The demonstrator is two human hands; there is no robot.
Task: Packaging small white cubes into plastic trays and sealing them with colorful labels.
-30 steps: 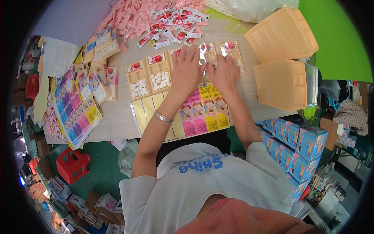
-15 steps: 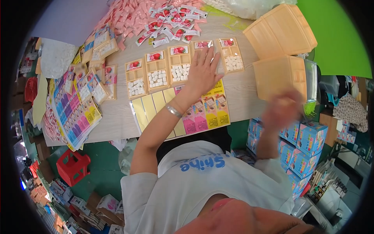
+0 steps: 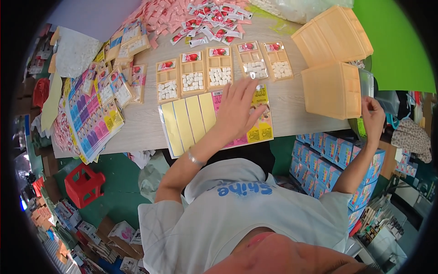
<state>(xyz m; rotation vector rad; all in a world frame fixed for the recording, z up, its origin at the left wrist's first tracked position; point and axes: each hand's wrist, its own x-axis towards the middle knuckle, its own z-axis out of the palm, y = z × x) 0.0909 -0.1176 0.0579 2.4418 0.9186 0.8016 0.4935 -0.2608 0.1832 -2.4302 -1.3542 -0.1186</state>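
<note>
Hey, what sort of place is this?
Probably a small packing workshop: tan trays holding white pieces and strawberry-printed sachets stand in a row on the table, pink packets lie heaped behind them, and blue boxes are stacked at the right.

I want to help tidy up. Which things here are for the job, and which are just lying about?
Seem to be for the job:
row of trays
white pieces in them
sachets
label sheet under the left hand
stacked trays

Probably just lying about:
red stool
spotted cloth
perhaps the blue boxes
</note>
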